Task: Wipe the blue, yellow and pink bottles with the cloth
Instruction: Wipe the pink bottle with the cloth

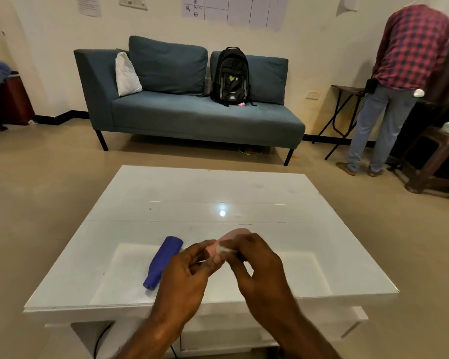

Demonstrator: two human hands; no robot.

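A blue bottle [161,262] lies on its side on the white table [322,255], left of my hands. My left hand [189,270] grips the near end of a pink bottle [233,235], held above the table's front part. My right hand [257,265] is closed around the pink bottle's side with a small white cloth [226,248] pressed against it. Most of the pink bottle is hidden by my fingers. No yellow bottle is in view.
A blue sofa [192,112] with a black backpack [230,76] stands beyond the table. At the far right a person in a checked shirt [410,47] stands beside a small folding table [345,110] and dark wooden stools [436,161].
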